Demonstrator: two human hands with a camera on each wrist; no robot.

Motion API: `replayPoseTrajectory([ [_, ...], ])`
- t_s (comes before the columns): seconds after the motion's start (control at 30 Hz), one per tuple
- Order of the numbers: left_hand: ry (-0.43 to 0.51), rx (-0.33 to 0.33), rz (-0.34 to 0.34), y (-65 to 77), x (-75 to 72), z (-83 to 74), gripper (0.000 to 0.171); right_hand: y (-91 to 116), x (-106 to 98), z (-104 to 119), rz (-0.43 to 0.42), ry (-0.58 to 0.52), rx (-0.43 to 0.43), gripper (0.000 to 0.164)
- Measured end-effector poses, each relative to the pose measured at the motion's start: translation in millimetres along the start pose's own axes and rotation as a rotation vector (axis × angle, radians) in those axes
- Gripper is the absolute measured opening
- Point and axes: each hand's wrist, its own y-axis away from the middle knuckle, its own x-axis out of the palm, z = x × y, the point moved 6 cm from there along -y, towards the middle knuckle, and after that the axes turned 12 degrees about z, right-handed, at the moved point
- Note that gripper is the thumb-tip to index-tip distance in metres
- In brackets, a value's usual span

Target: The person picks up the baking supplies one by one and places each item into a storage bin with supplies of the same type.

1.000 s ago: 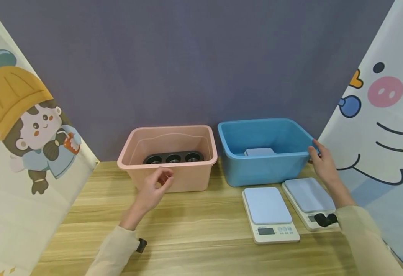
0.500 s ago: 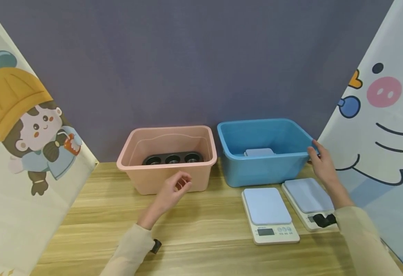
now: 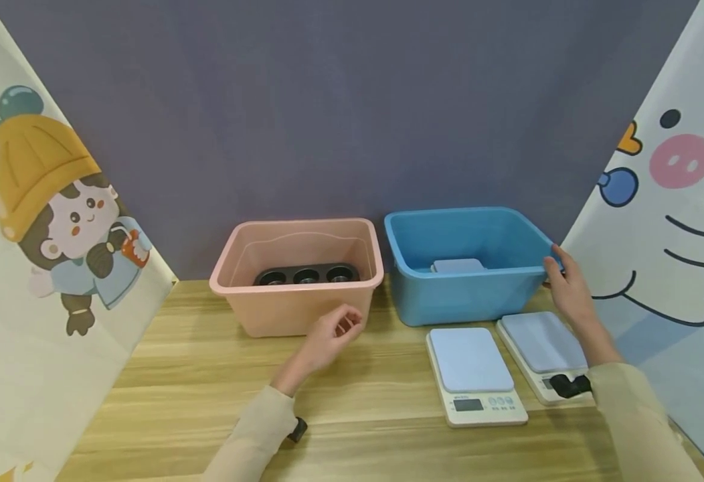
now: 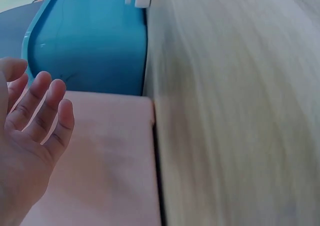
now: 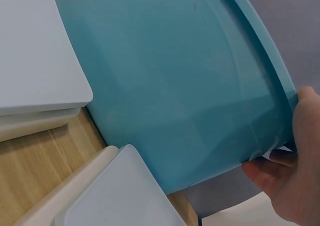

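My right hand [image 3: 571, 288] grips the right front corner of a blue plastic tub [image 3: 442, 301]; in the right wrist view, its fingers [image 5: 260, 173] and thumb close around the rim. A pale flat-topped object [image 3: 457, 266] lies inside that tub. The left hand [image 3: 330, 335] hovers before the right part of a pink plastic tub [image 3: 268, 314], fingers loosely bent and holding nothing. Its palm and separated fingers [image 4: 42, 111] show in the left wrist view, with the blue tub beyond. A dark muffin pan [image 3: 288, 276] sits in the pink tub, its lower part hidden by the front wall.
Two white kitchen scales, a nearer one [image 3: 472, 361] and another [image 3: 541, 341] to its right, lie in front of the blue tub on the wooden table [image 3: 165, 375]. A dark grey curtain [image 3: 304, 120] hangs behind, with printed panels at both sides.
My left hand has moved right along the front of the pink tub, from its middle to near its right end. The right hand keeps its grip on the blue tub; both tubs stay put.
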Motion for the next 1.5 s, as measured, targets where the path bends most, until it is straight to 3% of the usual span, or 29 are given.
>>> replayPoseTrajectory([
  [0.43, 0.051, -0.017, 0.066, -21.0, 35.5, 7.2, 0.022, 1, 2, -2, 0.004, -0.009, 0.062, 0.065],
  [0.77, 0.107, -0.057, 0.091, -38.8, 56.0, 12.8, 0.023, -2, 5, -3, -0.020, -0.017, 0.048, 0.064],
  [1.0, 0.107, -0.090, 0.169, -54.7, 73.5, 6.0, 0.029, -1, 5, -1, -0.020, -0.047, 0.043, 0.066],
  [1.23, 0.101, -0.095, 0.308, -67.7, 96.8, -1.9, 0.031, 1, 4, -1, -0.021, -0.047, 0.048, 0.066],
  [1.5, 0.093, -0.135, 0.357, -80.9, 111.0, -0.3, 0.040, 2, 4, -1, -0.038, -0.038, 0.047, 0.064],
])
